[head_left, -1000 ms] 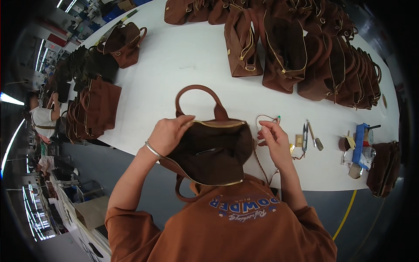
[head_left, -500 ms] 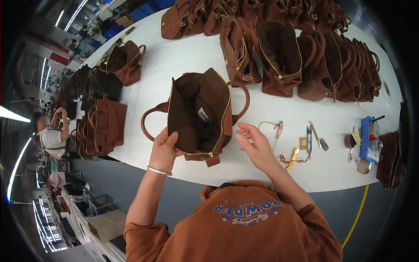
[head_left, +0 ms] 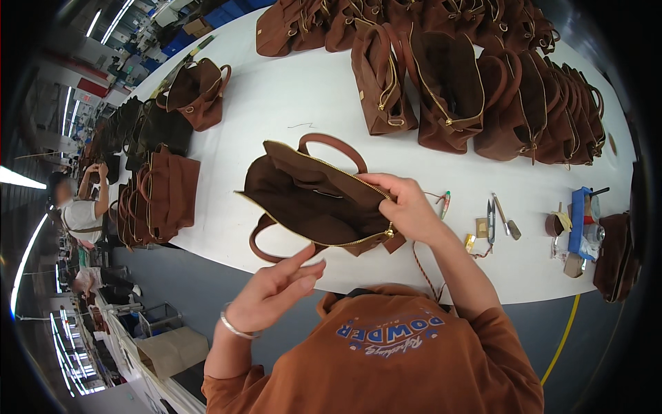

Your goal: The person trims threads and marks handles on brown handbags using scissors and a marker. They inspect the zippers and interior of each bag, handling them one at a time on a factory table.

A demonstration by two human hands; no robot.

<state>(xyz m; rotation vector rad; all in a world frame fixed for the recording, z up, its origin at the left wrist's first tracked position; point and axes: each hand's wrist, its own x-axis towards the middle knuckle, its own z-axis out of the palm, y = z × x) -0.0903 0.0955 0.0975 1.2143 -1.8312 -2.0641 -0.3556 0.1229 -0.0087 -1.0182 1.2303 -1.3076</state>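
A brown handbag (head_left: 317,200) stands unzipped on the white table in front of me, its dark lining showing and a gold zipper edging its mouth. My right hand (head_left: 410,207) grips the bag's right end by the rim, thumb at the edge. At the bag's near side, my left hand (head_left: 279,290) has its fingers stretched out, with the fingertips by the base of the near handle (head_left: 265,241); whether they touch it I cannot tell. The far handle (head_left: 334,141) arches up behind the opening.
Rows of brown bags (head_left: 448,90) fill the table's far right, with more bags (head_left: 162,186) at the left. To my right lie an awl-like tool (head_left: 491,217), a brush (head_left: 510,224) and a blue tray (head_left: 579,217). A co-worker (head_left: 79,214) stands beyond the left edge.
The handbag has turned, its mouth now slanting down to the right. My left hand has let go and drawn back toward me, while my right hand has taken hold of the bag's right end.
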